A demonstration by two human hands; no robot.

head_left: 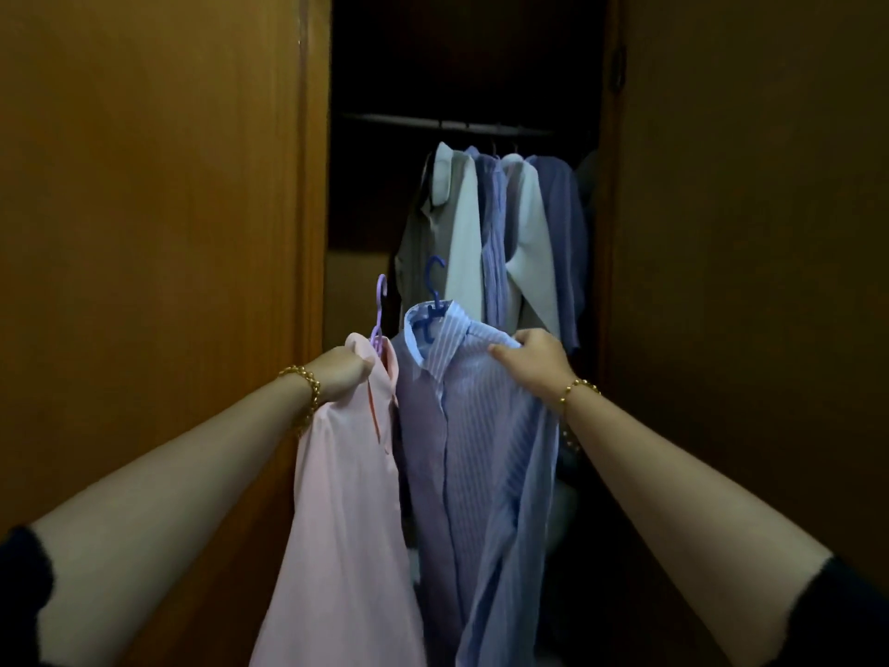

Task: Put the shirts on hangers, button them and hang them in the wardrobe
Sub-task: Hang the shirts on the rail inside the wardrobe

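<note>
Hang step. Left hand: fingers closed on pink shirt shoulder, lilac hanger hook up. Right hand pinches striped blue shirt, blue hanger. Both near, below rail. Next: lift hooks onto rail, left of hung shirts.

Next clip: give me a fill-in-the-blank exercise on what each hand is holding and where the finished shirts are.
1. The left hand grips a plain shirt whose colour is ___.
2. The right hand grips the striped shirt, whose hanger is ___.
3. The other shirts hang from the rail inside the ___.

Missing words: pink; blue; wardrobe.
</note>
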